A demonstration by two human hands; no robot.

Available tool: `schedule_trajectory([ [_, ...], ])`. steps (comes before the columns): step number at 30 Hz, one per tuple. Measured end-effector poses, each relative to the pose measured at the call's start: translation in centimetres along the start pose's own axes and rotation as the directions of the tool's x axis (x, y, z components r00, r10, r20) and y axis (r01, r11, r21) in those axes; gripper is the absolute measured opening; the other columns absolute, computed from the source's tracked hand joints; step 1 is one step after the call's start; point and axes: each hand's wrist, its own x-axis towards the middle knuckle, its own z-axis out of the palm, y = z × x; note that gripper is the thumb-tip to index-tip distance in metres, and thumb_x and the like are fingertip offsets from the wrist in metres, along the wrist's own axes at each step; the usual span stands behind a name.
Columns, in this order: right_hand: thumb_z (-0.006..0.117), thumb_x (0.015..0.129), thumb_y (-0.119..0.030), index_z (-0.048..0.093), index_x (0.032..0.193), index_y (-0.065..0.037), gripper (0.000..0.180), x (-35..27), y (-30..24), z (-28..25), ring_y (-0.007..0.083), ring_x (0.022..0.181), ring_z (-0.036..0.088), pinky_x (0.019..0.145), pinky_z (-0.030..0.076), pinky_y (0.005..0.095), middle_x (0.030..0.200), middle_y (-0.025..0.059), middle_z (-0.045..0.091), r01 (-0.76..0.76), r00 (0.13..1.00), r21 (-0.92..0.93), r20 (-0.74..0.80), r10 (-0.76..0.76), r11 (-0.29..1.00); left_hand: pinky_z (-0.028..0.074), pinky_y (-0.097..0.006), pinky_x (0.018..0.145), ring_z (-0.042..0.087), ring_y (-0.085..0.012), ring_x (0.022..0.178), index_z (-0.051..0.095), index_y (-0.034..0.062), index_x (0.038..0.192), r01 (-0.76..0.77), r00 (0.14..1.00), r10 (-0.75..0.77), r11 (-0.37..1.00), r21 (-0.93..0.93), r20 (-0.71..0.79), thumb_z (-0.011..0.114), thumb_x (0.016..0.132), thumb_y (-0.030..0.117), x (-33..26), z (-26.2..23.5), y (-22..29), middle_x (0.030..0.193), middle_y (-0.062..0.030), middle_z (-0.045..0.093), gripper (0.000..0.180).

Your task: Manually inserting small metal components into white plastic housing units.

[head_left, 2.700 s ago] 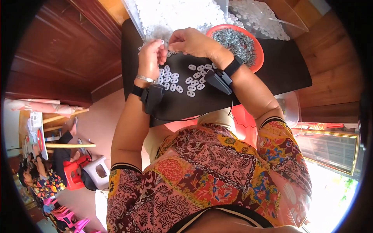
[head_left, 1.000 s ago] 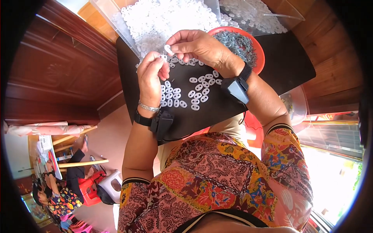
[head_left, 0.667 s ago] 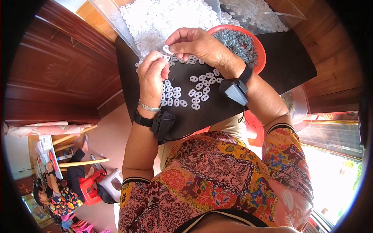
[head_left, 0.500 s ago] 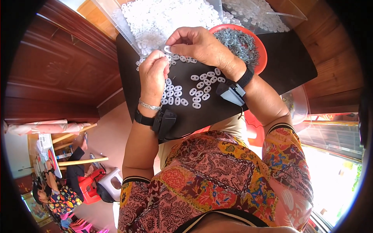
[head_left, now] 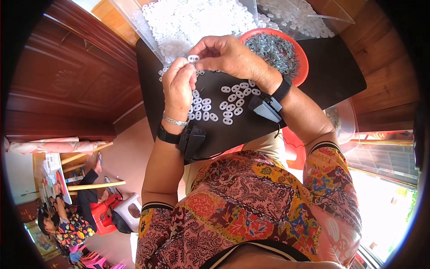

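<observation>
My left hand (head_left: 178, 85) and my right hand (head_left: 226, 54) meet above the black tabletop (head_left: 313, 85). Between their fingertips they pinch one small white plastic piece (head_left: 193, 58). Below the hands, several similar white oval pieces (head_left: 230, 102) lie spread on the black surface. A red bowl (head_left: 304, 62) full of small grey metal parts (head_left: 274, 49) stands just right of my right hand. Behind the hands is a clear tray with a heap of white plastic pieces (head_left: 188, 22). Each wrist carries a black strap with a small device.
A second clear container of white pieces (head_left: 298, 13) stands at the back right. Dark wooden panelling (head_left: 62, 85) runs along the left. Another person in a patterned top (head_left: 74, 224) sits far down at the lower left near a red stool (head_left: 104, 217) and a white stool (head_left: 127, 210).
Both hands stay together over the black surface, working the small white piece between the fingertips. The left hand has lifted slightly toward the right hand's fingers.
</observation>
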Motion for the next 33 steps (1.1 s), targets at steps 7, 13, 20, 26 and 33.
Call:
schedule_trajectory([
  [7,0.07,0.079,-0.007,0.059,0.102,0.0,0.026,-0.7,-0.5,1.4,0.0084,0.081,0.06,0.074,0.049,0.0224,0.086,0.003,0.064,0.05,0.996,-0.048,-0.069,-0.054,0.998,0.034,-0.017,0.048,0.042,-0.0045,0.051,0.054,0.0038,0.079,0.027,0.999,-0.03,0.985,-0.168,-0.016,0.05,0.089,0.014,-0.3,0.2,0.2,0.062,0.0006,0.05,0.016],
  [13,0.067,0.078,-0.004,0.059,0.099,0.0,0.022,-0.9,-1.4,1.4,0.0098,0.07,0.061,0.065,0.049,0.0244,0.074,0.0046,0.064,0.144,0.984,-0.037,-0.099,-0.147,0.989,0.036,-0.018,0.05,0.043,-0.0036,0.054,0.054,0.0035,0.08,-0.041,0.999,0.041,0.995,-0.088,0.001,0.048,0.092,0.017,-0.3,0.0,0.4,0.063,0.0013,0.05,0.019],
  [20,0.072,0.074,-0.011,0.062,0.101,-0.005,0.029,-1.0,-1.2,1.5,0.0132,0.068,0.062,0.062,0.05,0.0252,0.079,0.0052,0.064,0.248,0.943,-0.389,-0.115,-0.314,0.887,0.036,-0.018,0.049,0.043,-0.0037,0.054,0.056,0.0019,0.083,-0.038,0.999,0.039,0.997,-0.068,0.005,0.05,0.092,0.018,-0.1,0.3,-0.1,0.063,0.0013,0.05,0.02],
  [26,0.07,0.074,-0.014,0.061,0.102,-0.004,0.031,-1.0,-1.0,1.9,0.029,0.075,0.063,0.065,0.051,0.034,0.084,0.0116,0.063,0.312,0.896,-0.598,-0.073,-0.437,0.738,0.036,-0.018,0.048,0.044,-0.0044,0.053,0.058,-0.0003,0.084,-0.061,0.997,0.057,0.994,-0.09,-0.046,0.051,0.091,0.022,-0.1,0.3,-0.3,0.062,0.0,0.052,0.024],
  [33,0.065,0.078,-0.014,0.059,0.106,-0.003,0.032,-1.1,-0.8,1.8,0.0314,0.077,0.063,0.066,0.051,0.0373,0.086,0.0135,0.064,0.344,0.906,-0.593,0.007,-0.422,0.728,0.036,-0.018,0.047,0.048,-0.0064,0.051,0.06,0.0002,0.084,0.018,0.999,-0.024,0.991,-0.132,-0.049,0.052,0.089,0.02,0.0,0.5,-0.4,0.062,-0.0006,0.054,0.022],
])
